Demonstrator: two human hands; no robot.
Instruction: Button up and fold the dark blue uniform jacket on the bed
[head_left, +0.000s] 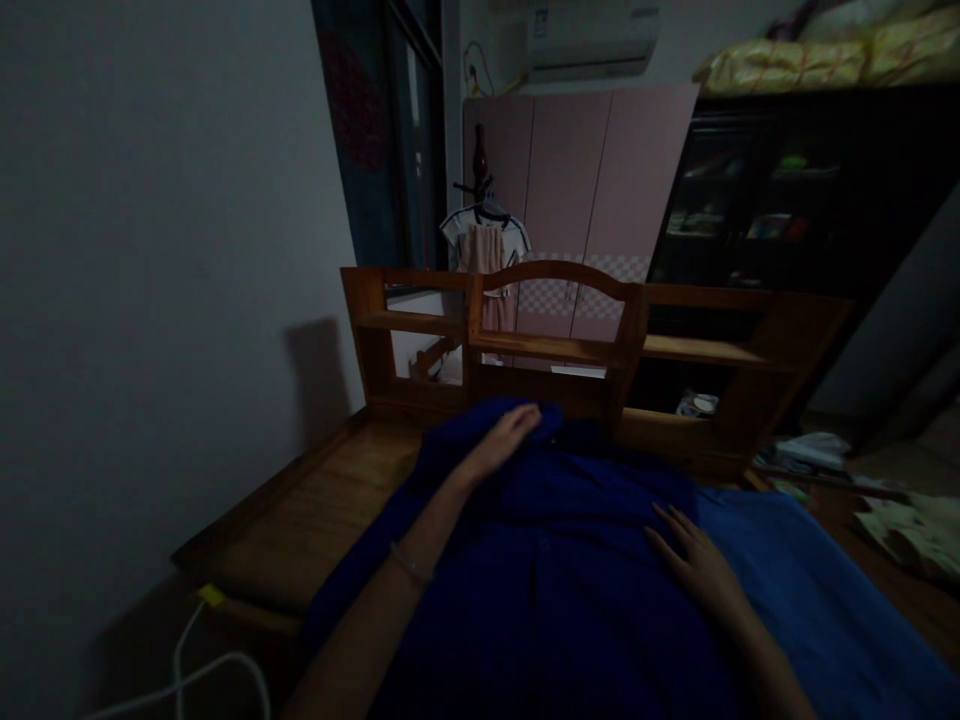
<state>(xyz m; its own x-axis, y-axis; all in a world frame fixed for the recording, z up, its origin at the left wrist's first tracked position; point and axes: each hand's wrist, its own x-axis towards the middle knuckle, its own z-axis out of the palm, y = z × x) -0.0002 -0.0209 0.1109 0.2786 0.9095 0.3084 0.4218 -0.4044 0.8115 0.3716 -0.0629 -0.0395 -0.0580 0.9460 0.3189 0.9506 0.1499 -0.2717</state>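
Head view, dim room. Our left hand lies palm down on the bunched far edge of a dark blue cloth shirt. Its fingers are stretched out and close together, released rather than gripping. A thin pale bracelet circles that wrist. Our right hand rests flat on the shirt nearer to us, to the right of the left hand and well apart from it. Its fingers are slightly spread and it grasps nothing.

The shirt is spread under both hands and reaches past the right hand towards the lower right. It covers most of a brown wooden desk, whose bare top shows to the left of the left forearm. Just beyond the left hand stands a brown wooden shelf unit with an arched middle rail. A white cable with a yellow plug hangs at the desk's near left corner, below the left forearm. Far beyond the hands we see a pale pink wardrobe and, beside it, light garments on hangers.
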